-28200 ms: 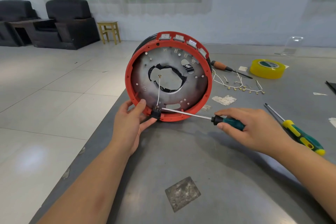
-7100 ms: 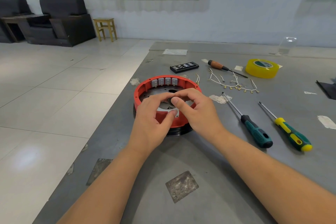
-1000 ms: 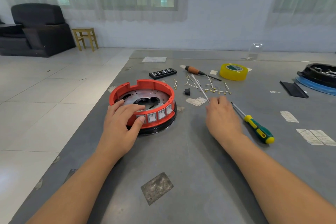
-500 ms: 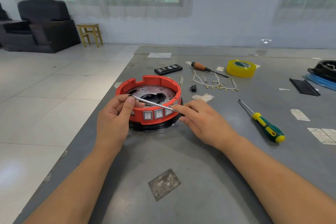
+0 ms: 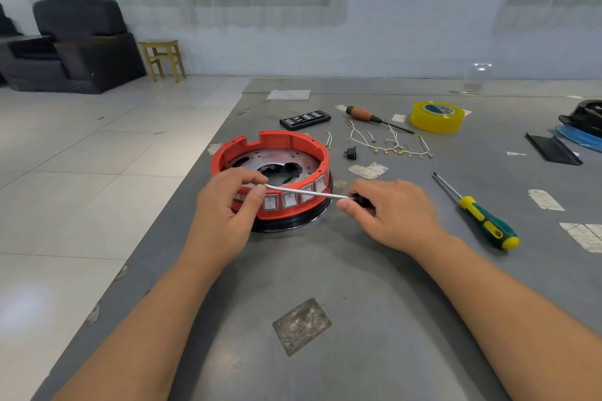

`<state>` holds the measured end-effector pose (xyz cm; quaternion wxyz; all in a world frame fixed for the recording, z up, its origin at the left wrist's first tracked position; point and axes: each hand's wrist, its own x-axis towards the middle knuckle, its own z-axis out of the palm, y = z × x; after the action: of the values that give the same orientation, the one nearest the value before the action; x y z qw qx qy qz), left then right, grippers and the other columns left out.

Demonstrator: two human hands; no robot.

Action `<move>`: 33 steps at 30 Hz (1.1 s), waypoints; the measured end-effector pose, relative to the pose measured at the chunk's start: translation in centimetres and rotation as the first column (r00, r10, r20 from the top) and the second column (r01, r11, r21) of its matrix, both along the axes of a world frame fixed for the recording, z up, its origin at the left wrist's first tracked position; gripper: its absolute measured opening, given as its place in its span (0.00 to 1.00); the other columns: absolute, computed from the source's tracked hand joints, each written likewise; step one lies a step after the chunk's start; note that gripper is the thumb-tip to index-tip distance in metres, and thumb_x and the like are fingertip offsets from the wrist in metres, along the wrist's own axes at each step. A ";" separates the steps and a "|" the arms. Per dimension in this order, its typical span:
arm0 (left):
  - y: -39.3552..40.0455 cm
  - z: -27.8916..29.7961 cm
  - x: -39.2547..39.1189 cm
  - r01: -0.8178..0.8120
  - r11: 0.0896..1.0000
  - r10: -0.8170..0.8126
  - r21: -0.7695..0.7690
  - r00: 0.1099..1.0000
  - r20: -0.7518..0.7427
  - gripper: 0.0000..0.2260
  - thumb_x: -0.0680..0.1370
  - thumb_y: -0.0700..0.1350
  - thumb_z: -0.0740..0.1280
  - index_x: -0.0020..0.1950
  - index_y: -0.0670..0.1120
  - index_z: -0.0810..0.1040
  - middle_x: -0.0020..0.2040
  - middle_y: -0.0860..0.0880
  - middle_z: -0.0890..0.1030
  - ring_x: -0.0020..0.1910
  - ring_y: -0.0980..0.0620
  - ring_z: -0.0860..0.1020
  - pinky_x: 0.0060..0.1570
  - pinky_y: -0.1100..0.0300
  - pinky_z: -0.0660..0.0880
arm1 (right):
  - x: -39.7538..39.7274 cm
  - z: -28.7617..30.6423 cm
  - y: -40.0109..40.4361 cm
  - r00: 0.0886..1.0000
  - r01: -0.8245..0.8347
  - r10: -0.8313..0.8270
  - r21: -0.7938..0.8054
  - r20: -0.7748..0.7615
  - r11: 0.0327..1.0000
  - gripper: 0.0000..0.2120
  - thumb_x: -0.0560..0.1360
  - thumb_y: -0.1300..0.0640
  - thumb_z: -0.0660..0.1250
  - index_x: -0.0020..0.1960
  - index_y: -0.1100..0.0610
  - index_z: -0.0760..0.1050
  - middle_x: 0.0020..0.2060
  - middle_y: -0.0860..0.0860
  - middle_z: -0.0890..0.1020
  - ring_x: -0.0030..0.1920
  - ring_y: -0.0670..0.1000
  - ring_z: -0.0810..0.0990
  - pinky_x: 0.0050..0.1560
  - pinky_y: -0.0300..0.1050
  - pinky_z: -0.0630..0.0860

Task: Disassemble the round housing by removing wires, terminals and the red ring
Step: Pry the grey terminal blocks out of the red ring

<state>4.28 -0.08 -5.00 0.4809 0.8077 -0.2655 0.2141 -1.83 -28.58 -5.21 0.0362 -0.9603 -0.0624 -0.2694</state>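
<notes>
The round housing point(image 5: 277, 172) lies flat on the grey table point(image 5: 358, 319), just beyond both hands, its red ring point(image 5: 286, 140) on top and a row of grey switches point(image 5: 283, 200) facing the person. The left hand point(image 5: 224, 218) pinches the tip of a screwdriver shaft point(image 5: 306, 193) between thumb and forefinger, in front of the switches. The right hand point(image 5: 391, 215) curls round the screwdriver's dark handle. Beyond the right hand lie loose wires with terminals point(image 5: 387, 145) and a small black part point(image 5: 351, 153); to its right, a green and yellow screwdriver point(image 5: 482, 221). Farther off sit a yellow tape roll point(image 5: 436, 116) and a wooden-handled tool point(image 5: 365, 114).
</notes>
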 end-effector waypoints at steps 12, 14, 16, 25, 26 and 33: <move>-0.5 -1.0 1.4 -0.179 0.922 0.142 0.343 0.981 0.129 0.16 0.82 0.55 0.62 0.66 0.56 0.82 0.57 0.57 0.81 0.63 0.51 0.75 0.73 0.52 0.56 | 0.4 -1.7 -2.9 0.995 0.092 -0.087 -0.105 0.050 0.990 0.28 0.78 0.29 0.50 0.37 0.50 0.71 0.25 0.47 0.75 0.29 0.55 0.75 0.30 0.44 0.65; -0.8 -1.1 1.3 -0.206 0.924 0.172 0.323 0.976 0.132 0.16 0.82 0.55 0.62 0.66 0.56 0.82 0.56 0.57 0.81 0.63 0.51 0.75 0.72 0.54 0.55 | 0.4 -1.8 -2.9 0.991 0.122 -0.113 -0.143 0.065 0.982 0.28 0.78 0.29 0.50 0.36 0.50 0.70 0.25 0.47 0.75 0.27 0.55 0.73 0.30 0.43 0.66; -0.8 -1.1 1.2 -0.233 0.920 0.199 0.315 0.970 0.137 0.16 0.82 0.55 0.62 0.66 0.57 0.82 0.56 0.57 0.81 0.62 0.52 0.74 0.70 0.57 0.54 | 0.3 -1.8 -2.7 0.986 0.153 -0.141 -0.155 0.083 0.976 0.27 0.78 0.29 0.51 0.35 0.49 0.69 0.24 0.46 0.73 0.26 0.53 0.69 0.28 0.41 0.61; -0.8 -1.0 1.2 -0.259 0.907 0.229 0.332 0.965 0.127 0.14 0.85 0.51 0.63 0.69 0.56 0.81 0.56 0.57 0.81 0.62 0.53 0.72 0.69 0.54 0.55 | -0.8 -1.5 -1.1 0.974 0.220 -0.207 -0.164 0.092 0.962 0.28 0.79 0.29 0.50 0.35 0.48 0.71 0.24 0.45 0.73 0.26 0.52 0.74 0.28 0.39 0.52; -0.8 -1.0 1.1 -0.260 0.906 0.232 0.334 0.965 0.122 0.15 0.85 0.51 0.62 0.70 0.56 0.81 0.56 0.57 0.81 0.63 0.53 0.71 0.69 0.54 0.55 | -1.0 -1.5 -0.9 0.972 0.230 -0.218 -0.160 0.090 0.960 0.28 0.79 0.28 0.50 0.35 0.48 0.71 0.23 0.44 0.72 0.26 0.52 0.74 0.28 0.39 0.51; -0.9 -0.5 1.3 -0.250 0.898 0.238 0.362 0.968 0.077 0.14 0.86 0.52 0.60 0.69 0.60 0.80 0.58 0.59 0.81 0.65 0.53 0.71 0.70 0.51 0.55 | -1.3 -1.9 -0.3 0.966 0.258 -0.255 -0.133 0.037 0.957 0.30 0.77 0.26 0.45 0.37 0.47 0.71 0.25 0.44 0.73 0.29 0.51 0.73 0.27 0.40 0.56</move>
<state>5.63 -0.99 -5.49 0.2858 0.9070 -0.2050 0.2315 -3.17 -28.92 -7.08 -0.0653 -0.9578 0.0442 -0.2764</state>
